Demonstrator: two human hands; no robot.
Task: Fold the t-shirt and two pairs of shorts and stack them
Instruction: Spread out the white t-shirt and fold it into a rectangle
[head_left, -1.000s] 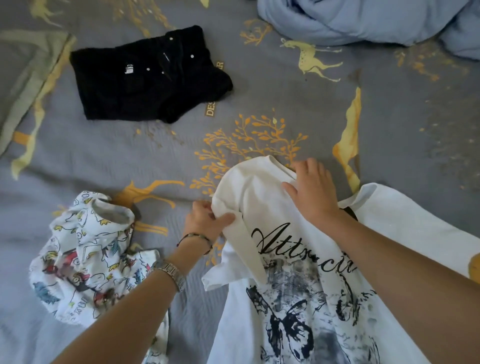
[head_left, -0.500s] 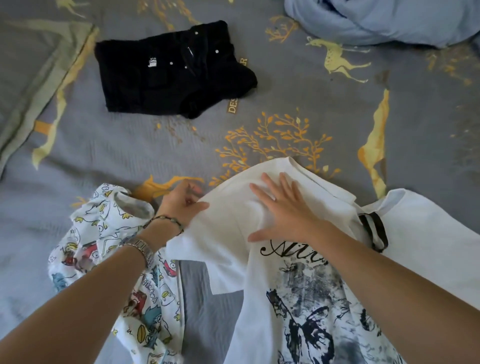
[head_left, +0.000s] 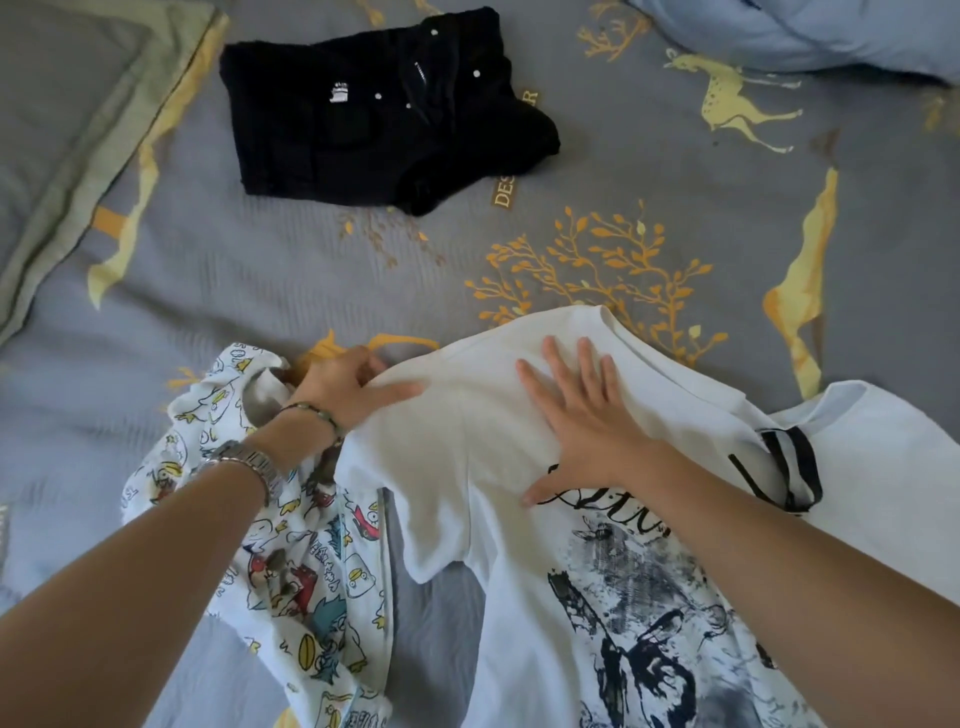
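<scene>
Flat on the white graphic t-shirt (head_left: 467, 447) lies the right hand (head_left: 587, 421), fingers spread, pressing the folded-over sleeve. The left hand (head_left: 345, 387) pinches that sleeve's outer edge, just beside the cartoon-print shorts (head_left: 306, 577), which the shirt's left edge overlaps. Well apart, the black denim shorts (head_left: 379, 114) lie near the far edge; bare grey bedspread (head_left: 260, 270) stretches between.
</scene>
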